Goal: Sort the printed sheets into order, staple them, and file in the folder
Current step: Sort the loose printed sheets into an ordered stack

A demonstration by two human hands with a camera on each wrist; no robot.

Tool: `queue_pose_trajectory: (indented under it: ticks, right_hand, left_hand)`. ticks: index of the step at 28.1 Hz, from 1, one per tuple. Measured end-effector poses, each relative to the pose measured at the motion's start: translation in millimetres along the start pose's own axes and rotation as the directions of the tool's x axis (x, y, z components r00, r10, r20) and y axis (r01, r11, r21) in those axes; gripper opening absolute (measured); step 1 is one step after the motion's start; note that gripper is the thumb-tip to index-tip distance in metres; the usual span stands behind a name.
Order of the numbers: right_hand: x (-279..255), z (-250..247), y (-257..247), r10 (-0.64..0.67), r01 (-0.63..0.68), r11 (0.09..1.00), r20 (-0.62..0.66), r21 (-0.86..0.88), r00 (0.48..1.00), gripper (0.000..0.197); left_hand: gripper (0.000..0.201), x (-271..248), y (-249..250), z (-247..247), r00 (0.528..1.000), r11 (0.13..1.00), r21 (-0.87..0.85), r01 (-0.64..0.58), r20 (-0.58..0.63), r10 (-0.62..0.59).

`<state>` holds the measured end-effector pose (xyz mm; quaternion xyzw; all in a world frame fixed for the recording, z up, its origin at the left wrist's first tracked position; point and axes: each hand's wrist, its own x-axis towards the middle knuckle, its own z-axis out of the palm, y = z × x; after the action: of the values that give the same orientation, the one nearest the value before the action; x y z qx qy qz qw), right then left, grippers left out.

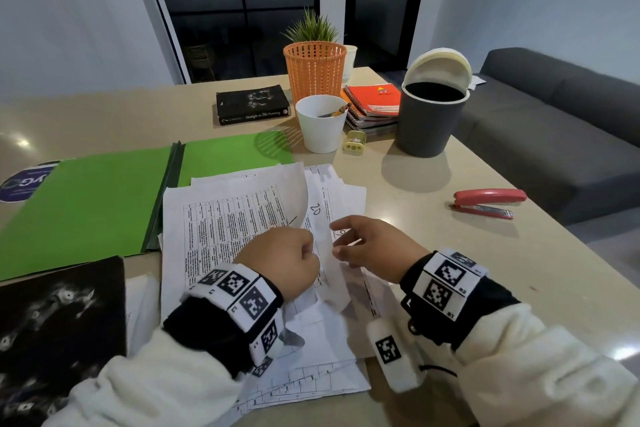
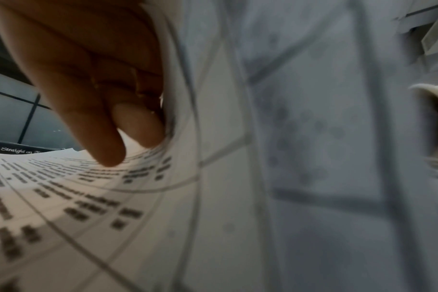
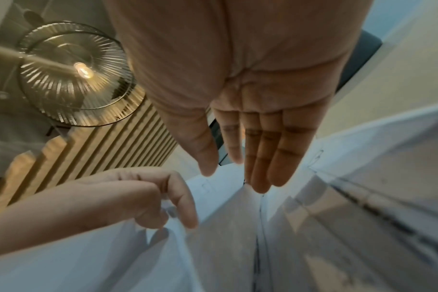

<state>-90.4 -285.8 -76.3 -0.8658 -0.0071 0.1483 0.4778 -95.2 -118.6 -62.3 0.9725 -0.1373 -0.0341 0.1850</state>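
A loose pile of printed sheets [image 1: 235, 229] lies on the table in front of me. My left hand [image 1: 308, 246] is curled and pinches the edge of the top sheet [image 1: 289, 191], which curls up off the pile. The left wrist view shows the fingers [image 2: 105, 122] against that bent sheet [image 2: 213, 177]. My right hand [image 1: 341, 239] hovers open just right of it, fingers straight over the lower sheets [image 3: 300, 227], holding nothing. The green folder [image 1: 86, 204] lies open to the left of the pile. A red stapler [image 1: 488, 203] sits apart at the right.
Behind the pile stand a white cup of pencils [image 1: 320, 126], a yellow sharpener [image 1: 355, 141], a grey bin with its lid up [image 1: 429, 121], an orange basket [image 1: 314, 69], notebooks [image 1: 374, 104] and a black book [image 1: 252, 104]. A dark patterned cover [image 1: 59, 322] lies front left.
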Motion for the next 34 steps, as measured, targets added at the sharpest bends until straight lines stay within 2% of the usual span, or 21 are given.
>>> queue_pose_trajectory:
  ticks: [3, 5, 7, 9, 10, 12, 13, 17, 25, 28, 30, 34]
  right_hand:
    - [1, 2, -1, 0.065, -0.064, 0.992, -0.012, 0.105, 0.998, 0.051]
    - [5, 3, -1, 0.095, -0.092, 0.993, -0.025, 0.073, 0.995, 0.055]
    - [9, 4, -2, 0.111, -0.111, 0.994, -0.017, -0.014, 0.994, 0.05]
    - [11, 6, -5, 0.129, -0.129, 0.988, 0.001, -0.088, 0.992, 0.021]
    - [11, 8, -7, 0.134, -0.132, 0.985, 0.011, -0.115, 0.991, 0.018]
    - [12, 11, -10, 0.135, -0.132, 0.976, 0.008, -0.172, 0.991, 0.037]
    - [13, 12, -10, 0.12, -0.119, 0.973, -0.006, -0.197, 0.993, 0.039]
    - [12, 12, -11, 0.088, -0.09, 0.974, -0.017, -0.208, 0.996, 0.039]
    - [3, -9, -19, 0.066, -0.074, 0.987, -0.056, -0.142, 0.996, 0.03]
    - [-2, -34, -26, 0.028, -0.071, 0.963, -0.163, -0.261, 0.986, 0.033]
    - [-6, -55, -27, -0.004, -0.084, 0.943, -0.264, -0.322, 0.964, 0.025]
    - [-19, -95, -14, -0.007, -0.168, 0.932, -0.478, -0.322, 0.878, 0.021]
  left_hand:
    - [0.012, 0, 1, 0, 1.0, 1.0, 0.01, -0.004, -0.003, 0.004]
    - [0.013, 0, 1, 1, 1.0, 1.0, 0.012, 0.006, 0.003, -0.006]
    - [0.013, 1, 0, 1, 1.0, 1.0, 0.015, 0.009, 0.007, -0.009]
    - [0.014, 1, 1, 2, 1.0, 1.0, 0.018, 0.013, 0.007, -0.013]
    - [0.015, 1, 1, 3, 1.0, 1.0, 0.021, 0.016, 0.004, -0.016]
    - [0.017, 0, 3, 4, 1.0, 0.999, 0.037, 0.019, -0.006, -0.019]
    - [0.019, 0, 4, 4, 1.0, 0.999, 0.049, 0.018, -0.01, -0.018]
    - [0.031, 0, 5, 4, 1.0, 0.998, 0.069, 0.016, -0.027, -0.014]
    - [0.037, -1, 7, -1, 0.999, 0.996, 0.079, 0.039, -0.008, -0.038]
    - [0.038, 0, 6, -2, 0.998, 0.996, 0.072, 0.059, 0.012, -0.06]
    - [0.036, -1, 5, -2, 0.998, 0.994, 0.091, 0.06, 0.031, -0.063]
    - [0.03, -4, 16, -2, 0.994, 0.986, 0.166, 0.011, 0.105, -0.028]
